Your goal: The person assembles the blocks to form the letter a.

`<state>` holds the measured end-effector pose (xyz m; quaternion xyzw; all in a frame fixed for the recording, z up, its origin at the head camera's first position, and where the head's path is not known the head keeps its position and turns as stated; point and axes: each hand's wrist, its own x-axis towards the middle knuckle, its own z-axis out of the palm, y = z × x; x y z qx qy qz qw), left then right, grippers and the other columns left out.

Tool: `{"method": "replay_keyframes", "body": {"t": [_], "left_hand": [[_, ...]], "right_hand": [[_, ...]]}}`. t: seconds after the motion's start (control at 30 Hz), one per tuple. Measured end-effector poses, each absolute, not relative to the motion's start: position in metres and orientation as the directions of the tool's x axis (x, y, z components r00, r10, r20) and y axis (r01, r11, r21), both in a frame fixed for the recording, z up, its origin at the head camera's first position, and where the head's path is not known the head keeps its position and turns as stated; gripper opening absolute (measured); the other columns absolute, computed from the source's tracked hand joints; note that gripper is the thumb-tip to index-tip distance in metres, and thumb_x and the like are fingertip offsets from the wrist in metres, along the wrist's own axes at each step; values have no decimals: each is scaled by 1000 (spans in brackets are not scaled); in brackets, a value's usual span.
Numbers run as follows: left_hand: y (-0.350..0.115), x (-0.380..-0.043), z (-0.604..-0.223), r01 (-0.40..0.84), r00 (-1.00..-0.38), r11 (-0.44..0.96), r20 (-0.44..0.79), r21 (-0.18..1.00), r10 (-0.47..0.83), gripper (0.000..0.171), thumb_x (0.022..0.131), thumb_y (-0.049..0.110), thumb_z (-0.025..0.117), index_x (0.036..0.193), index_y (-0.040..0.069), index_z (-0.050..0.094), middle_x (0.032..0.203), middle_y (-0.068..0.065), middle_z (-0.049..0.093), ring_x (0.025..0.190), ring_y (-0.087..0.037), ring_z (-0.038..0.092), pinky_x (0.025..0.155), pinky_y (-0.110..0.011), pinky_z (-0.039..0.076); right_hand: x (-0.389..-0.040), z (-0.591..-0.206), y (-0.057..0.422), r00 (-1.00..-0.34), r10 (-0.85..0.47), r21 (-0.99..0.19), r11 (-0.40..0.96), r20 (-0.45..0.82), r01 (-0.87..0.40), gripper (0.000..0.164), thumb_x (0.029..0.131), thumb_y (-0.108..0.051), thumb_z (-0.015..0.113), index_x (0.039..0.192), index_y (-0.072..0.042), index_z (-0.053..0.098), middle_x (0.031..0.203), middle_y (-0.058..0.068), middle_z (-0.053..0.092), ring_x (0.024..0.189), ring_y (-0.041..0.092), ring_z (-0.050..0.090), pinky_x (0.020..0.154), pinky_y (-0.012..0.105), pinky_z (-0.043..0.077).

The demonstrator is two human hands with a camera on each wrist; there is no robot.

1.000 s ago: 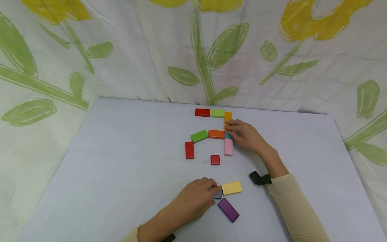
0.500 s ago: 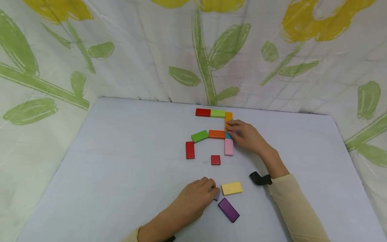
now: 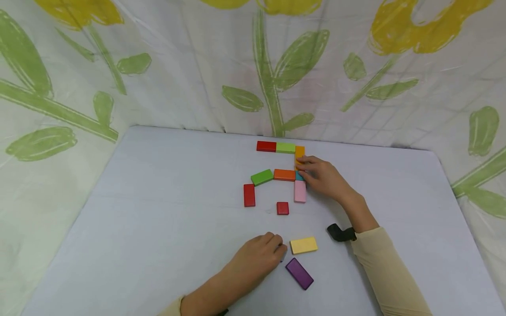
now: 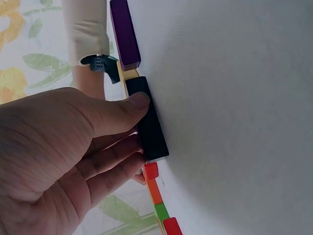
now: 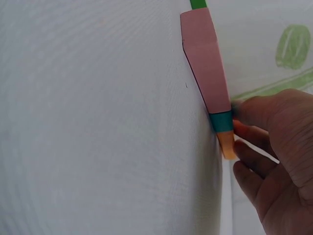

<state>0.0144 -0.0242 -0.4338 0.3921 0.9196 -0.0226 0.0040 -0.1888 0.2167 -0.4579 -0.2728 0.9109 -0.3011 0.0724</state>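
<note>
My left hand (image 3: 253, 259) pinches a dark block (image 4: 152, 129) between thumb and fingers; the left wrist view shows its long dark face. In the head view the hand hides nearly all of it. A yellow block (image 3: 303, 245) and a purple block (image 3: 299, 274) lie just right of that hand. My right hand (image 3: 325, 177) rests at the right side of the row, its loosely bent fingertips touching the orange-yellow block (image 5: 226, 144) and its thumb by the teal block (image 5: 221, 121). A pink block (image 5: 205, 63) adjoins the teal one.
An orange block (image 3: 284, 175), a green block (image 3: 262, 177) and a red block (image 3: 249, 195) extend leftward. Behind them lie a dark red block (image 3: 266, 146) and a lime block (image 3: 286, 148). A small red block (image 3: 282, 208) sits apart. A flowered curtain (image 3: 189, 66) borders the white table (image 3: 158, 210).
My left hand has turned the dark block and drawn it slightly away from the yellow block, so less of it shows. My right hand has stayed in place.
</note>
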Motion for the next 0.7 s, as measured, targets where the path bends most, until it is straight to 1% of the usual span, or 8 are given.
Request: {"method": "replay_keyframes", "body": {"t": [0.13,0.43,0.7], "left_hand": [[-28,13,-435,719,-694,694,9,-36,720,31,92,23,84,122,18,75,113,5,70,101,-6,64,87,-14,57],[-42,2,-437,704,-705,710,89,-35,704,31,91,17,85,120,16,73,112,4,68,102,-8,64,88,-16,58],[-53,-16,-437,689,-715,721,94,-76,693,35,91,16,85,123,14,72,115,1,68,105,-11,65,93,-20,60]], "right_hand": [[-189,-459,217,-842,-539,-588,672,29,-450,36,102,-8,68,137,-1,69,152,18,61,147,40,52,120,58,45],[-190,-460,217,-839,-543,-589,667,37,-457,35,102,-8,68,136,-1,70,152,18,61,147,40,53,120,57,45],[-189,-458,216,-838,-544,-598,662,33,-453,35,102,-9,69,136,-1,70,152,19,61,146,40,53,120,58,45]]}}
